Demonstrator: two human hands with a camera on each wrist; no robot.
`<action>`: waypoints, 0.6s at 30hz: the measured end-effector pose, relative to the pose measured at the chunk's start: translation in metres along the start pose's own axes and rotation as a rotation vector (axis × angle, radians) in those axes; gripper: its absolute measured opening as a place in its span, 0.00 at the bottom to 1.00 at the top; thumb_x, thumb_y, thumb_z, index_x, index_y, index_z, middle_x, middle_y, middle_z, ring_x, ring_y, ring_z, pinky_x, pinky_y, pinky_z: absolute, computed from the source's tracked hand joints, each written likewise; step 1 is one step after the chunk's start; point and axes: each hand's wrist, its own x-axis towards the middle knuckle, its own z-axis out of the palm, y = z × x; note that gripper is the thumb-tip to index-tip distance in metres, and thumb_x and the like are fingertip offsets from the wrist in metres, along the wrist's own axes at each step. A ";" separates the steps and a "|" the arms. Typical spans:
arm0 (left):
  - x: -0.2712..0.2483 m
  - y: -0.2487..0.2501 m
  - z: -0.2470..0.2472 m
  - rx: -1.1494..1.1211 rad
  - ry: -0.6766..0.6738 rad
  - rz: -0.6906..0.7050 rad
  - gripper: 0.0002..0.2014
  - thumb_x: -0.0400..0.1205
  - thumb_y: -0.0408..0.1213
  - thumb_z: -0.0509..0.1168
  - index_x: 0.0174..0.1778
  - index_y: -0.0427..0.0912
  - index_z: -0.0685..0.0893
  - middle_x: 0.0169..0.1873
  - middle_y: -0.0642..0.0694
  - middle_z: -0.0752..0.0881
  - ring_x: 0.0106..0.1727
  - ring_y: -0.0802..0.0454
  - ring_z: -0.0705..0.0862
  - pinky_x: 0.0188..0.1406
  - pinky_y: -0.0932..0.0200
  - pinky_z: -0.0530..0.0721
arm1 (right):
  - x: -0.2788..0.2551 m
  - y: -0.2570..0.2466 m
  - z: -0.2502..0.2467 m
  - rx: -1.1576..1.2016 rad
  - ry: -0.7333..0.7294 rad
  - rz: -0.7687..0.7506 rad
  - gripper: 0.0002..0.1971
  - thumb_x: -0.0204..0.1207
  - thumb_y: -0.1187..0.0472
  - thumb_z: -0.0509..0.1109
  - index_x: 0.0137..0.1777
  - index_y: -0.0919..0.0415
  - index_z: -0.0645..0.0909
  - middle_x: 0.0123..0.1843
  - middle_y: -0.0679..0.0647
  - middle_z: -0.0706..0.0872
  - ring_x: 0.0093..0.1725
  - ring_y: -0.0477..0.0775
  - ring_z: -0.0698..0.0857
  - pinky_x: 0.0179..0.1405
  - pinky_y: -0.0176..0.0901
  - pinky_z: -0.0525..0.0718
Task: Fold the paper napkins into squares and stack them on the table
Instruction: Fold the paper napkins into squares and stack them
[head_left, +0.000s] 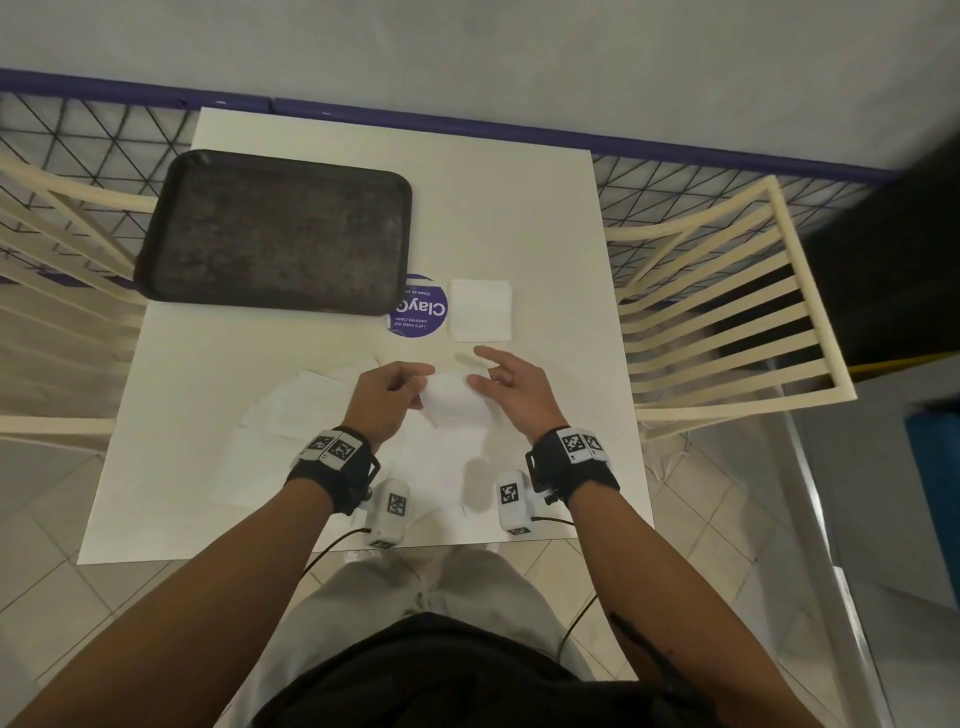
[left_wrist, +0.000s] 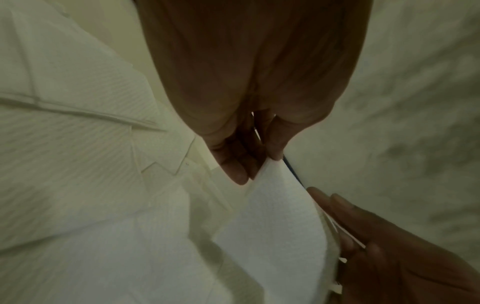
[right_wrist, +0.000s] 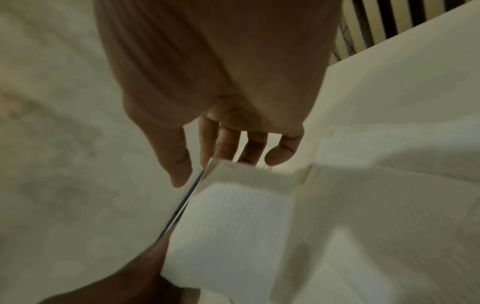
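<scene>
Two hands meet over the near middle of the white table (head_left: 545, 218), and between them you hold a single white napkin (head_left: 453, 402) lifted off the surface. Your left hand (head_left: 387, 397) has its fingers curled round the napkin's left edge; the left wrist view shows the thumb and fingertips (left_wrist: 240, 174) pinching the paper's upper corner. Your right hand (head_left: 511, 387) is loosely spread, index finger stretched forward, thumb and inner fingers touching the napkin's right side. From the right wrist view the fingers (right_wrist: 228, 144) hang fairly straight with the paper's edge reaching their tips, so whether they actually pinch it I cannot tell. The napkin bows a little between your hands.

Beneath and to the left of your hands lies a loose spread of unfolded napkins (head_left: 291, 405), overlapping one another flat on the table; their edges are faint against the white top.

Beyond your right hand, a folded square napkin stack (head_left: 480, 310) sits flat on the table, apart from your fingers. Just beside it on the left is a round purple sticker (head_left: 423, 312), partly covered by the near right corner of a dark tray (head_left: 275, 234). The tray fills the far left of the table. Cream slatted chairs (head_left: 727, 312) stand at both sides.
</scene>
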 end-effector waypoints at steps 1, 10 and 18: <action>0.000 0.000 -0.001 0.013 -0.005 0.002 0.11 0.87 0.31 0.67 0.55 0.47 0.93 0.53 0.46 0.93 0.52 0.42 0.91 0.61 0.40 0.90 | 0.002 0.001 0.001 -0.029 0.016 0.005 0.19 0.73 0.54 0.83 0.64 0.47 0.89 0.43 0.46 0.86 0.47 0.47 0.85 0.56 0.40 0.84; -0.002 0.001 -0.003 0.113 0.014 0.049 0.07 0.84 0.38 0.73 0.56 0.48 0.93 0.46 0.46 0.93 0.49 0.44 0.90 0.57 0.49 0.90 | 0.004 -0.003 0.003 -0.172 0.063 0.000 0.06 0.73 0.59 0.82 0.49 0.50 0.93 0.43 0.51 0.93 0.40 0.46 0.87 0.57 0.49 0.89; -0.002 0.004 -0.005 0.250 0.055 0.140 0.04 0.85 0.41 0.72 0.50 0.51 0.93 0.47 0.54 0.93 0.47 0.55 0.89 0.56 0.54 0.88 | 0.002 -0.007 0.005 -0.228 0.078 -0.025 0.03 0.72 0.56 0.82 0.44 0.47 0.91 0.41 0.44 0.87 0.40 0.49 0.85 0.50 0.47 0.86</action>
